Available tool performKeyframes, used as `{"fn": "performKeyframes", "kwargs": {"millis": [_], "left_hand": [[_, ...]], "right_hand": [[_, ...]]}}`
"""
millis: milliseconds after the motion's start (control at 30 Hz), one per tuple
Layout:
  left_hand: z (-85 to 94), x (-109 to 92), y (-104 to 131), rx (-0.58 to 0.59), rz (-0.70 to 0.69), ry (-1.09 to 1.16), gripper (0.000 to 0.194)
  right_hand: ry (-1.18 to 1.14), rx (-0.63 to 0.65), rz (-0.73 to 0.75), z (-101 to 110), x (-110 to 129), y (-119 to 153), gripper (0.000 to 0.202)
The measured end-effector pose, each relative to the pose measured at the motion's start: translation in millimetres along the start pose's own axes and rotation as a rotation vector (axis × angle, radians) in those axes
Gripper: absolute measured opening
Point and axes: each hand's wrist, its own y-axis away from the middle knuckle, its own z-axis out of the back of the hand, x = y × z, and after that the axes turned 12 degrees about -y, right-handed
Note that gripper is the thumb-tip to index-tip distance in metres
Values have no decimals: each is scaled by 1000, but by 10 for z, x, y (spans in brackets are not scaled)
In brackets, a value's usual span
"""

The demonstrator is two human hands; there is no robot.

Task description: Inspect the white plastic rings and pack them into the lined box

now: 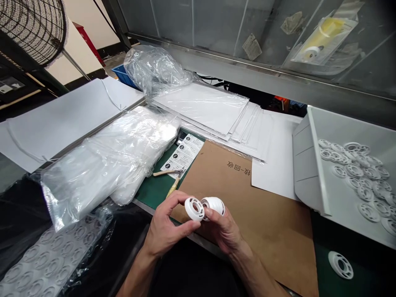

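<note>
Between the thumb and fingers of my left hand (pixel 165 227) is one white plastic ring (pixel 194 209), its slotted face turned partly toward me. My right hand (pixel 225 231) is closed around a short stack of similar white plastic rings (pixel 215 205), held just right of the single ring. The two lie very close together; I cannot tell whether they touch. Both hands are above the near edge of a brown cardboard sheet (pixel 244 214). Just beyond my left hand, cutting pliers (pixel 175 179) with light-coloured handles lie by a printed label sheet (pixel 185 152).
A grey bin (pixel 312 165) at right holds many white rings; one loose ring (pixel 340 265) lies before it. White sheets (pixel 204 105) are stacked at the back. Clear plastic bags (pixel 114 152) lie at left, above a bagged layer of rings (pixel 49 260). A fan (pixel 34 29) stands far left.
</note>
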Motion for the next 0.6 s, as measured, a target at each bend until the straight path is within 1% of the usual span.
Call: {"fn": "performKeyframes", "kwargs": {"millis": [67,167,400,500,600], "left_hand": [[-1,-2,-4,5,46,0,35],[-1,11,-4,4,92,-3,37],[-11,43,6,3,123,-8,36],[-20,74,14,25,156,34,36],[-33,122,38,79,197,143,38]], "right_hand": [[7,2,8,3,3,3,31],[37,12,26,1,13,7,30],[78,12,30,-18,26,11,30],[87,19,49,-35,36,17,30],[96,10,64,-52,51,32,32]]}}
